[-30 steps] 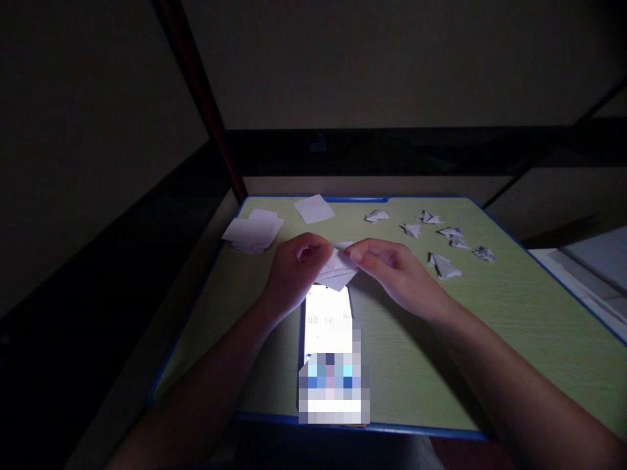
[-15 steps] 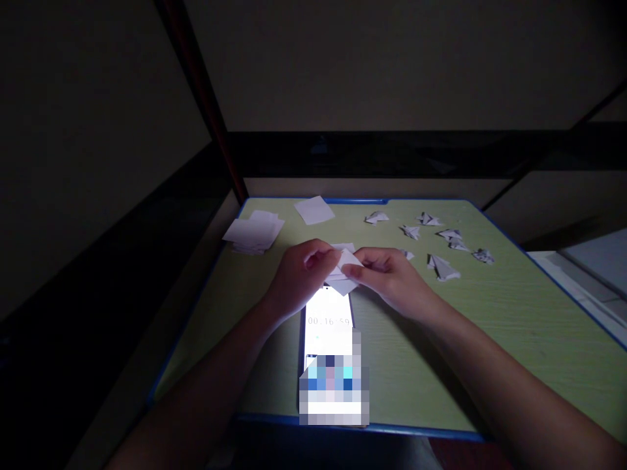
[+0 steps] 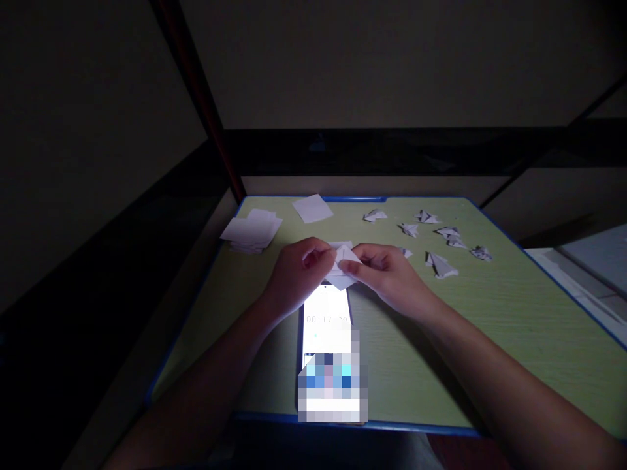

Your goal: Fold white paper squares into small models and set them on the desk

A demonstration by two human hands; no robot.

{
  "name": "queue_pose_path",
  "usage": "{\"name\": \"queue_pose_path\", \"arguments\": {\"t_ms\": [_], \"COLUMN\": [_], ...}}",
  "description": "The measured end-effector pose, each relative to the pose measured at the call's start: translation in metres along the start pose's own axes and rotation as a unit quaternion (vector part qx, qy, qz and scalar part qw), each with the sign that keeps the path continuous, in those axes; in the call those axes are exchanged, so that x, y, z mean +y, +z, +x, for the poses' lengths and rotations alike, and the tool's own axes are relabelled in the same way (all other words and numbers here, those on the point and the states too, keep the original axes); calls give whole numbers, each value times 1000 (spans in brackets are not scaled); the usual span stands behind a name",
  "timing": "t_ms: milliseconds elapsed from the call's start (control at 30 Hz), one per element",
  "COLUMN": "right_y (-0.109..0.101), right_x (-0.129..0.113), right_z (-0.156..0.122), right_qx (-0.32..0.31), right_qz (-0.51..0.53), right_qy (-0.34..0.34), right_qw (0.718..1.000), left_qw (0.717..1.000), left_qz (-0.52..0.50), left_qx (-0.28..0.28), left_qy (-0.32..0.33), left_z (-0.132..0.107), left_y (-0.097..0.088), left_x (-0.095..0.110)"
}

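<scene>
Both hands pinch one small piece of folded white paper [image 3: 347, 261] just above the top end of a lit phone [image 3: 327, 333]. My left hand [image 3: 304, 271] grips its left side, thumb and curled fingers pressed together. On the right side, my right hand [image 3: 386, 273] holds it with the thumb lying across the front; the other fingers are mostly hidden behind. Creases and a pointed lower corner show on the paper. The phone lies face up on the table with a timer on its bright screen, its lower part blurred into blocks.
A stack of white paper sheets [image 3: 252, 232] lies at the table's back left, with a single square sheet [image 3: 313, 208] to its right. Several folded paper pieces [image 3: 441, 264] are scattered at the back right. The green table [image 3: 421, 385] has a blue edge.
Both hands keep hold of the folded paper, with barely any shift in the fingers. The timer digits have advanced. The whole view has moved slightly.
</scene>
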State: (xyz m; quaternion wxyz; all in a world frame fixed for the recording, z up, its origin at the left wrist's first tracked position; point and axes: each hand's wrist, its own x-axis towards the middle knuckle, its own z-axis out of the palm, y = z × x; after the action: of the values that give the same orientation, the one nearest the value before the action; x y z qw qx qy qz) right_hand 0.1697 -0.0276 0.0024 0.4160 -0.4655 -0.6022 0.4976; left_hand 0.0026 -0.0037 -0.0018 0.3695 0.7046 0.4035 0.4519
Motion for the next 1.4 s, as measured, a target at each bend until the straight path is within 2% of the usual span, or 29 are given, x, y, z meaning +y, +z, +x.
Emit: {"name": "queue_pose_path", "arguments": {"t_ms": [633,933,1200,1400], "right_y": [2,3,2,2], "right_x": [5,3,5,7], "right_z": [1,1,0,1], "right_qx": [16,37,31,28], "right_qz": [20,4,-10,-11], "right_qy": [2,-18,-36,-36], "right_qw": [1000,999,999,999], "left_qw": [999,999,998,997], "left_qz": [32,40,-18,2], "left_qx": [-11,6,-48,-53], "left_qy": [3,17,-36,-48], "left_z": [-2,-3,-2,-1], "left_y": [2,6,4,2], "left_x": [3,-1,0,4]}}
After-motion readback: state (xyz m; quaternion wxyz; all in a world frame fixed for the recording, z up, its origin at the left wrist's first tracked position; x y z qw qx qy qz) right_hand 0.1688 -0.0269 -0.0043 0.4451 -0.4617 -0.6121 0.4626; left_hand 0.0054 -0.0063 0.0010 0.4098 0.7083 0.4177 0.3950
